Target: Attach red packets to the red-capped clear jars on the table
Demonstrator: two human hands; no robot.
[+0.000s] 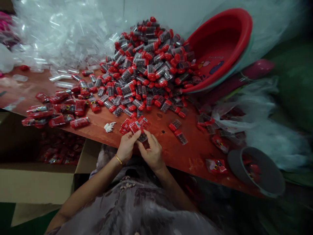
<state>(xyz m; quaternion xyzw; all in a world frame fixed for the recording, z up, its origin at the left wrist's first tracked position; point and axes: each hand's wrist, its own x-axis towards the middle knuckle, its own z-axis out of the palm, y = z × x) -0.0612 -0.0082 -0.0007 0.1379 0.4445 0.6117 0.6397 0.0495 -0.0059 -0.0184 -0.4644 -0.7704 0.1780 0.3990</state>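
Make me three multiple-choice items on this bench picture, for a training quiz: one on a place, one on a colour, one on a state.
1. Where is the cardboard box?
A. on the table
B. below the table's left edge
C. inside the basin

2. What colour are the vials' caps in the pile of vials?
A. blue
B. red
C. white

3. How does the red basin lie?
A. tipped on its side
B. upright
C. upside down

Key: 1 B, it sits under the table edge; 2 B, caps show red; 3 A, its mouth faces the pile.
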